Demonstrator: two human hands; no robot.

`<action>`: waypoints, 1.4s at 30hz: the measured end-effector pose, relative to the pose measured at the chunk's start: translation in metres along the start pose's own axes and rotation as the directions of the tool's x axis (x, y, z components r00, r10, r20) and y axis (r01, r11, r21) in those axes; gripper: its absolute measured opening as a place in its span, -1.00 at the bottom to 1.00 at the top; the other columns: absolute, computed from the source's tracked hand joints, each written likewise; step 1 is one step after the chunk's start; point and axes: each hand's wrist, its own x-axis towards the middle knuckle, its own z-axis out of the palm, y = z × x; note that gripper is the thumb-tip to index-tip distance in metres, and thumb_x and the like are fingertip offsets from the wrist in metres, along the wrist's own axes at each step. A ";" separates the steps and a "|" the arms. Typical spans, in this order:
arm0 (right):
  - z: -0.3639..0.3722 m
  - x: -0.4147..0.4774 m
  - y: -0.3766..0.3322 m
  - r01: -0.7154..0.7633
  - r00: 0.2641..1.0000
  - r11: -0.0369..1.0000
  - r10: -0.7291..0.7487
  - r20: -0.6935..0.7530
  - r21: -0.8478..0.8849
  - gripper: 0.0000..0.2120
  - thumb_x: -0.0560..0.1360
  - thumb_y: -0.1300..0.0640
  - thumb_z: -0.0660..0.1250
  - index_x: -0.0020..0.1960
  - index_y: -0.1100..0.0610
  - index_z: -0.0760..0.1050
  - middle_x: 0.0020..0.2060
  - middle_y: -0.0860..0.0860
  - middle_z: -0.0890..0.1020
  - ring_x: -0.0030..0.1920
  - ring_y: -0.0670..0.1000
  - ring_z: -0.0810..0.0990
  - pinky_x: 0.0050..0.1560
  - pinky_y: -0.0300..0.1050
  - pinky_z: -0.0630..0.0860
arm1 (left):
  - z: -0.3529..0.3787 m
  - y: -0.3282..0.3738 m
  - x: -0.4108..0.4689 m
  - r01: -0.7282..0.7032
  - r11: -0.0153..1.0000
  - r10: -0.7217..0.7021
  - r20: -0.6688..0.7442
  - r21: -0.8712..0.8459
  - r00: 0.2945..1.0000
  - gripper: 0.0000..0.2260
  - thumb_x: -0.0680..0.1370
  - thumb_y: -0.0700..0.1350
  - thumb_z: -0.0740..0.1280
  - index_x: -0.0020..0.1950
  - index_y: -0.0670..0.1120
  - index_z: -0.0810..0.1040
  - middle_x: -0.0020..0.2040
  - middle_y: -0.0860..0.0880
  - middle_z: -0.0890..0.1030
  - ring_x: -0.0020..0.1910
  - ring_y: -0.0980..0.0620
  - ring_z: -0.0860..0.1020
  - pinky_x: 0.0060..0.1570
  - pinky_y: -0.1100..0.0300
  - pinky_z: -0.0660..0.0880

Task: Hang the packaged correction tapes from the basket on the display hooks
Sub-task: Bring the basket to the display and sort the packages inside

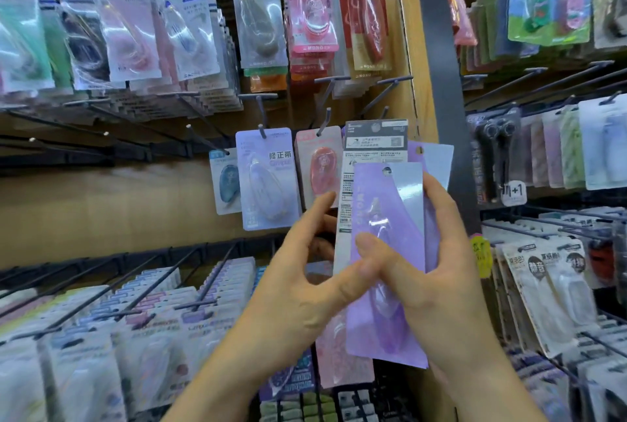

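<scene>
Head view: your right hand (441, 269) pinched the purple correction-tape pack (390, 218) fronting a stack (373, 150) that your left hand (305, 252) gripped, near the display hooks (326, 121); peeling it off singly and lining its hang hole (386, 170) squarely looked best.

Between our hands sits a fanned stack of packaged correction tapes (386, 204), with our left hand (305, 286) at its left edge, our right hand (441, 269) at its right, and both thumbs in front. Behind and left of it, three hanging packages (268, 181) sit side by side on display hooks (262, 131), between an upper row (135, 24) and lower rows (101, 337).
</scene>
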 end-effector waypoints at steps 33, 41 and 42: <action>0.028 -0.030 0.014 -0.088 0.987 0.966 0.118 0.110 -0.243 -0.13 0.33 0.07 0.44 0.45 -0.38 0.06 0.26 -0.67 0.25 0.28 -0.55 0.28 0.09 -0.65 0.30 | -0.078 -0.001 -0.050 0.100 0.995 -0.095 -0.222 0.013 0.970 -0.35 0.44 -0.12 0.39 0.40 0.41 0.29 0.15 0.05 0.67 0.06 -0.02 0.67 -0.03 0.12 0.63; 0.022 -0.021 0.006 -0.105 0.974 0.962 0.150 0.168 -0.251 -0.39 0.23 0.00 0.48 0.28 -0.20 0.49 0.03 -0.28 0.68 0.02 -0.23 0.66 -0.14 -0.40 0.57 | -0.107 0.003 -0.051 0.101 0.983 -0.043 -0.337 0.154 0.940 -0.39 0.52 -0.18 0.37 0.30 0.51 0.37 0.45 0.14 0.43 0.44 0.02 0.40 0.38 -0.16 0.37; 0.025 -0.020 0.005 -0.096 0.977 0.970 0.135 0.166 -0.222 -0.41 0.24 0.04 0.48 0.25 -0.20 0.49 0.02 -0.28 0.68 0.01 -0.24 0.66 -0.15 -0.41 0.56 | -0.109 0.003 -0.052 0.104 0.968 -0.019 -0.342 0.231 0.939 -0.41 0.56 -0.20 0.35 0.29 0.51 0.39 0.41 0.18 0.45 0.42 0.10 0.41 0.40 -0.08 0.36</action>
